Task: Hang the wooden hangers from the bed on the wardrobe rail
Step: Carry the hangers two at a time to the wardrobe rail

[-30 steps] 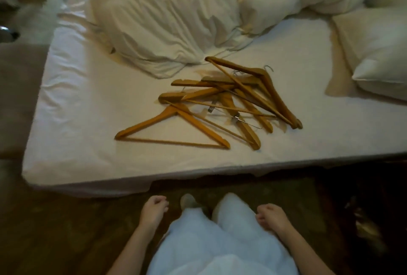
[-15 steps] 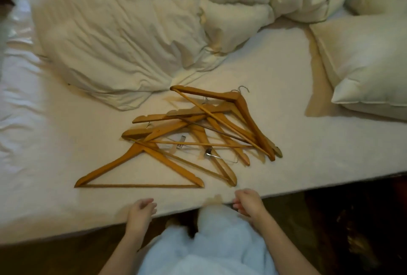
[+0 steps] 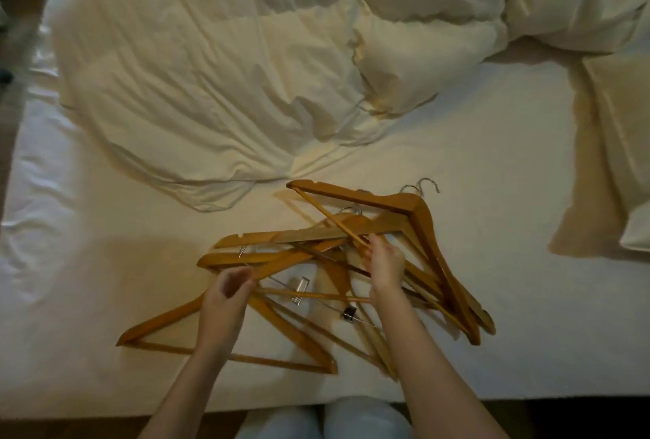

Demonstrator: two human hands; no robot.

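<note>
The left hand (image 3: 228,292) was curled around the neck of the nearest wooden hanger (image 3: 154,324). The right hand (image 3: 385,264) pinched a thin crossbar (image 3: 330,215) in the tangled pile of hangers (image 3: 432,245), which lay on the bed (image 3: 492,333) below a rumpled duvet (image 3: 211,86).

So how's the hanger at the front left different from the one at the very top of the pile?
The front-left hanger lies flat on the sheet, mostly clear of the others; the top hanger rests on the pile. The front one's hook is hidden behind the left hand; the top one's shows. Both are wooden, with a bottom bar.
</note>
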